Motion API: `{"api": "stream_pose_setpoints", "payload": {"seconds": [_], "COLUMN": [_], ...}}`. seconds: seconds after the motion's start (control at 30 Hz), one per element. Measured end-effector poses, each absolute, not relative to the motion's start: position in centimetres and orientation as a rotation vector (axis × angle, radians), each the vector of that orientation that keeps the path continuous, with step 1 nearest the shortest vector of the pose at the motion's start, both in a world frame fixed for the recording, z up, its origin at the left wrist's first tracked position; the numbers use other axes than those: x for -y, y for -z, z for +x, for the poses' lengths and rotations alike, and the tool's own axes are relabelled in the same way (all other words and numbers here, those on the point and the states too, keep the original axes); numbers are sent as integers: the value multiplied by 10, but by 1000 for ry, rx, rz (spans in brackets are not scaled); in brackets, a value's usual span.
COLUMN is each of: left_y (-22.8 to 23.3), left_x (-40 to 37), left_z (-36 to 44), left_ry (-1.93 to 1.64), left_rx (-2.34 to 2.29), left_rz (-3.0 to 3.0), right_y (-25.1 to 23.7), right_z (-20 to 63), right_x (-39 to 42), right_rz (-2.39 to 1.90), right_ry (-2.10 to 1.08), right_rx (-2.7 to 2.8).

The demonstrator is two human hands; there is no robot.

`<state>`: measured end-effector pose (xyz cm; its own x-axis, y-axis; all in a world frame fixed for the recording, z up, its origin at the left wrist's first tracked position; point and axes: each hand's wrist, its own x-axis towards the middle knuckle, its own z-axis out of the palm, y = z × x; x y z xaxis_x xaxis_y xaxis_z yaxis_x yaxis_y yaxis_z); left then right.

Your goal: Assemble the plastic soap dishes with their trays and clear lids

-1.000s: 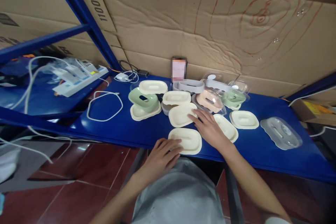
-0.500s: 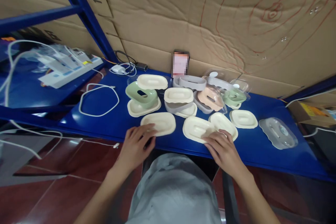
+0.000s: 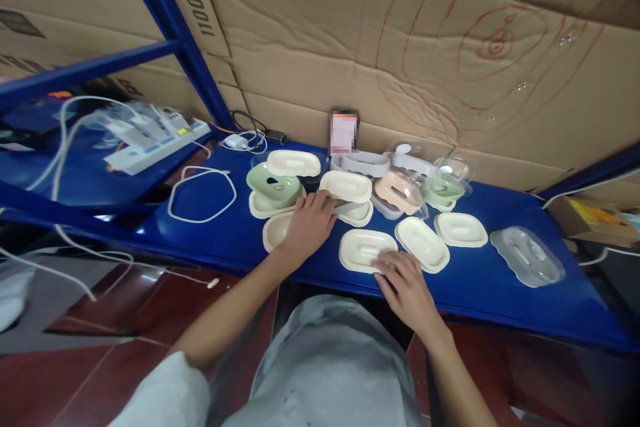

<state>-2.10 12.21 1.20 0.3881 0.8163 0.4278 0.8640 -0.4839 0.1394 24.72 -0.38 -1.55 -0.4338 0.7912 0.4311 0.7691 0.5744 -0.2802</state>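
Observation:
My left hand (image 3: pixel 311 225) reaches over a cream oval tray (image 3: pixel 274 232) to the left end of a grey soap dish (image 3: pixel 349 209), fingers curled against it. Another cream tray lies on top of that dish, and one shows beneath. At the front edge my right hand (image 3: pixel 404 283) pinches the right rim of a separate cream tray (image 3: pixel 356 248). Two more cream trays, the angled one (image 3: pixel 423 245) and the flat one (image 3: pixel 461 229), lie to its right. Left of the grey dish, a green soap dish (image 3: pixel 275 185) sits tilted on a cream tray.
A peach soap dish (image 3: pixel 399 192) and a second green one (image 3: pixel 444 190) stand at the back right. At the far right lies a clear lid (image 3: pixel 527 255). A phone (image 3: pixel 344 131) leans on the cardboard wall. White cable (image 3: pixel 203 219) and a power strip (image 3: pixel 160 149) are leftward.
My left hand has left the front cream tray and moved up and right to the grey dish. My right hand and its tray have shifted slightly left, apart from the angled tray.

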Motion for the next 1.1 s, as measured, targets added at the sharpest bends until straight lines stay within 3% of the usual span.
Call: {"api": "stream_pose_setpoints", "payload": {"seconds": [0.37,0.63,1.1], "left_y": [-15,9,20], "left_x": [-71,-40,-31], "left_z": [-28,-20,-24], "left_ry": [1126,1020,1039], "left_rx": [1124,869,945], "left_rz": [-2964,-2988,-2943], "right_y": [21,17,7], "right_z": [249,251,252], "right_x": [4,2,1], "right_rz": [-1366,-1266,-1198], "right_ry": [-103,-160,-159], "right_rx": [2100,2209,2324]}}
